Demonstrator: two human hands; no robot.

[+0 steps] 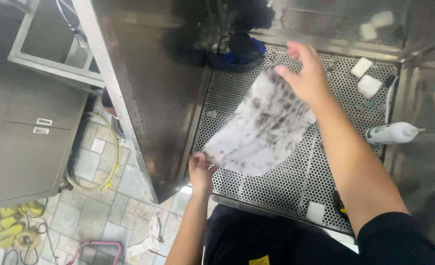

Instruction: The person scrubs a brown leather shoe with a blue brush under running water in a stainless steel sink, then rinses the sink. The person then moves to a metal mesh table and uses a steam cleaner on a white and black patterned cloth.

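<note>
A white cloth [262, 128] stained with black smudges is stretched out above a perforated steel work surface [296, 181]. My right hand [303, 73] pinches its far upper corner. My left hand [200, 169] grips its near lower corner, close to the front edge of the surface. The cloth hangs slanted between the two hands.
A white squeeze bottle [392, 132] lies on its side at the right. White sponge blocks [368, 84] sit at the far right, another [315, 212] near the front edge. A dark blue item [242, 51] rests at the back. A steel side panel [148, 93] stands left; tiled floor below.
</note>
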